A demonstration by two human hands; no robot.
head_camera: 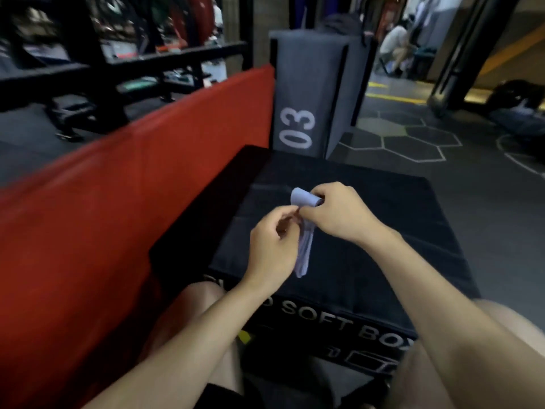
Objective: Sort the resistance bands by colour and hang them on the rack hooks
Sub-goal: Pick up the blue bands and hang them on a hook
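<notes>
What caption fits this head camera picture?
Both hands, left and right, hold a lilac band above a black soft box.

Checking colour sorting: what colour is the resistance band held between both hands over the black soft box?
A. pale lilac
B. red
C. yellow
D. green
A: the resistance band pinched by the left hand and right hand looks pale lilac.

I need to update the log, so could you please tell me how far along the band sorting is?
Early, it seems. Done: nothing visibly; no band hangs on any hook in view. In hand: one pale lilac band, pinched by both the left hand and right hand above the black soft box. Left: hanging this band; no other bands are visible.
</notes>
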